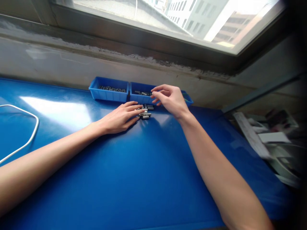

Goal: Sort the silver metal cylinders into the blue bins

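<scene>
Metallic pieces [145,117], mostly pointing left-right, left hand [120,117] open atop, right hand [173,99], hold unclear

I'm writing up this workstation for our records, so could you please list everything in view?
Storage bins: two clear, perhaps a third behind the right hand, blue, back edge of tabletop
Small pieces: many, dark, in leftmost bin
Short bars: several, greyish, in next bin
Loose metal pieces: several, silver and dark, before the bins
Cable: one, white, left
Tabletop: one, blue, below everything
Wall: one, greyish, behind bins
Window: one, dark-framed, above
Buildings: several, pale and brownish, outside
Blurred items: uncountable, mostly whitish, far right
Left hand: one, bare, at loose pieces
Right hand: one, bare, by the bins
</scene>
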Action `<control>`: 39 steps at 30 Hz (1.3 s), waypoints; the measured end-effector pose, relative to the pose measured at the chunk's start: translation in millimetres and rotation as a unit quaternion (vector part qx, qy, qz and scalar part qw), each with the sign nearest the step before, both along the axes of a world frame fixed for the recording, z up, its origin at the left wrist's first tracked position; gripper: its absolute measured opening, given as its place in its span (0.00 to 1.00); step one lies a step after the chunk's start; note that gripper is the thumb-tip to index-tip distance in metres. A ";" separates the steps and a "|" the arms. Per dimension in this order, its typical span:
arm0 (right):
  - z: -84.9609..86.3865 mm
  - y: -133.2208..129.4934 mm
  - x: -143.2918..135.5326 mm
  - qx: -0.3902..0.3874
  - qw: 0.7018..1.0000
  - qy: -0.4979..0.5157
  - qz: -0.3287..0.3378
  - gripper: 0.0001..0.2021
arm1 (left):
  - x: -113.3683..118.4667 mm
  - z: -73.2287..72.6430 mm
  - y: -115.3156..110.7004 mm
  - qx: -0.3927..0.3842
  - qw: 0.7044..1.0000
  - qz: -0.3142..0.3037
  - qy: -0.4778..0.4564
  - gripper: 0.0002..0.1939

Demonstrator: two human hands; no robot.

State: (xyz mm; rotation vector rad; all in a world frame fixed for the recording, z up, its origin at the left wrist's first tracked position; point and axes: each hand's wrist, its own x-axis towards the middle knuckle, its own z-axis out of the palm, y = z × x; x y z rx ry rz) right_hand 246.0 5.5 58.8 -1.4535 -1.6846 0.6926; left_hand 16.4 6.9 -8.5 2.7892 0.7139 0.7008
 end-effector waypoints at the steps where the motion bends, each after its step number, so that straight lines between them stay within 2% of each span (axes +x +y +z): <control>1: 7.0 -2.6 4.2 -0.013 0.997 -0.076 0.020 0.11 | 0.1 -0.3 -0.2 -0.004 1.000 0.002 0.006 0.24; 3: 20.6 -7.9 14.1 -0.048 0.972 -0.226 0.051 0.10 | 0.3 -1.3 -0.4 -0.013 1.000 0.011 0.010 0.24; 5: 29.8 -11.8 24.1 -0.093 0.939 -0.323 0.072 0.18 | 0.1 -2.4 -0.6 -0.020 1.000 0.022 0.007 0.25; 7: 31.7 -12.9 31.5 -0.114 0.915 -0.378 0.084 0.27 | -0.3 -3.2 -0.9 -0.023 0.999 0.028 0.005 0.25; 9: 26.6 -11.1 34.2 -0.115 0.903 -0.401 0.101 0.33 | -0.6 -3.5 -1.4 -0.024 0.999 0.029 0.002 0.25; 12: 13.4 -5.9 28.8 -0.112 0.901 -0.395 0.137 0.34 | -0.7 -3.0 -2.1 -0.029 0.999 0.029 -0.008 0.24; 15: 3.4 -2.2 19.2 -0.078 0.911 -0.372 0.158 0.29 | -0.7 -2.5 -2.0 -0.026 0.999 0.032 -0.006 0.25; 22: -6.9 0.8 11.0 -0.045 0.924 -0.335 0.179 0.27 | -1.1 -1.8 -0.8 -0.043 0.996 0.038 0.064 0.31; 25: -9.7 0.9 7.9 -0.046 0.931 -0.308 0.190 0.27 | -1.0 -1.7 -0.6 -0.037 0.996 0.039 0.066 0.31; 29: -10.4 -0.4 4.6 -0.073 0.939 -0.274 0.196 0.25 | -0.8 -2.1 -1.2 -0.033 0.999 0.038 0.018 0.29; 32: -9.9 -0.7 4.7 -0.071 0.941 -0.277 0.181 0.30 | -0.9 -3.3 -1.3 -0.038 0.999 0.039 -0.002 0.28; 35: -9.1 -0.9 5.2 -0.072 0.936 -0.305 0.163 0.37 | -1.1 -5.0 0.0 -0.038 0.998 0.043 0.015 0.30; 39: -9.1 -1.7 4.6 -0.079 0.918 -0.346 0.177 0.34 | -0.7 -5.1 1.7 -0.030 0.999 0.017 0.021 0.31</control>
